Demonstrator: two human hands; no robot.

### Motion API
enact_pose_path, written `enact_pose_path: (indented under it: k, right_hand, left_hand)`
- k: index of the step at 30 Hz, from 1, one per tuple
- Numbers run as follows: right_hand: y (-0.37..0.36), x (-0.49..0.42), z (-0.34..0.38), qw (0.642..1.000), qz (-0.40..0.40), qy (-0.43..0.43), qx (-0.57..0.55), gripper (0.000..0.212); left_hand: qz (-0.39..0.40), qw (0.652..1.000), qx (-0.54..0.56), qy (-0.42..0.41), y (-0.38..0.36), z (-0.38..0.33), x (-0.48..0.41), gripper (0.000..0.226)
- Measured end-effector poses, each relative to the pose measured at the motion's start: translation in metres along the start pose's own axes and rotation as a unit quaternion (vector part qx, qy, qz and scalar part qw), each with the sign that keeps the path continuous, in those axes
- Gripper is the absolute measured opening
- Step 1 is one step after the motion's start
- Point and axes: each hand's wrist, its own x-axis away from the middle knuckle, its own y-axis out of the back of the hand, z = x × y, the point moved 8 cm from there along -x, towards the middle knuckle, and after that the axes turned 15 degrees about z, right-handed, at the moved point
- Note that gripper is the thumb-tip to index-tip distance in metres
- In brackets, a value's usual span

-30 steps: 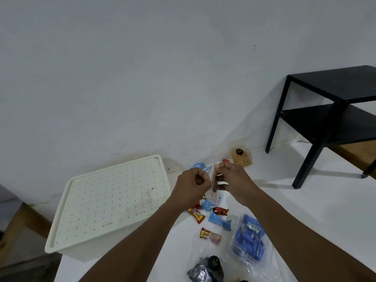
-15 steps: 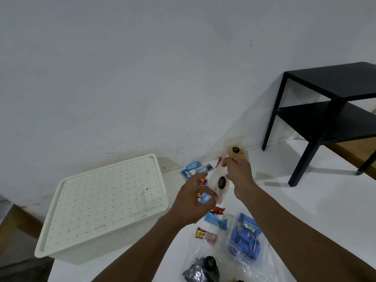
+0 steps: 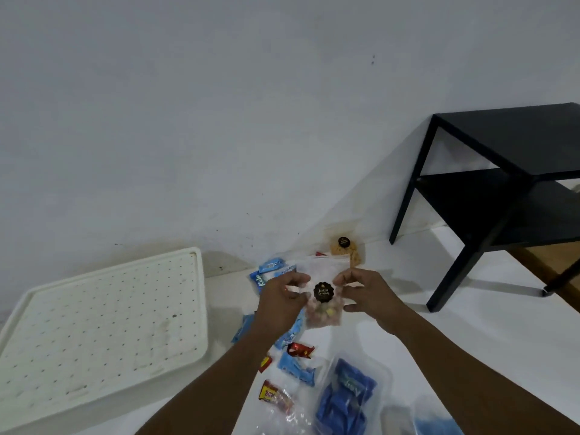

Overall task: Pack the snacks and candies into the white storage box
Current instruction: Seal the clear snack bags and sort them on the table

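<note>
A clear snack pouch (image 3: pixel 324 306) with a black label is held upright above the scattered candies (image 3: pixel 296 367), pinched at either side edge by the fingers of the left hand (image 3: pixel 279 304) and right hand (image 3: pixel 368 296). The lidded white storage box (image 3: pixel 103 321) lies leftward, nearer the left hand.

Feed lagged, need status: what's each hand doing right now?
Left hand: pinches the snack bag, left edge.
Right hand: pinches the same bag, right edge.

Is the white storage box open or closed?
Closed. The dotted lid lies flat on top, covering it fully.
</note>
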Motion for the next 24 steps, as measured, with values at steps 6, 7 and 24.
enact_pose_path:
  k: [6, 7, 24]
  right_hand:
    - [0.08, -0.058, -0.028, 0.999, -0.023, -0.037, 0.025, 0.013]
    - [0.093, -0.07, -0.034, 0.998, -0.027, -0.044, 0.03, 0.012]
    - [0.147, -0.154, -0.073, 0.988, -0.059, -0.106, 0.093, 0.02]
  left_hand:
    - [-0.002, 0.999, 0.015, 0.05, -0.043, 0.022, -0.091, 0.031]
    - [-0.01, 0.998, 0.015, 0.057, -0.05, 0.027, -0.107, 0.031]
    - [0.017, 0.983, -0.09, 0.159, -0.077, 0.078, -0.185, 0.034]
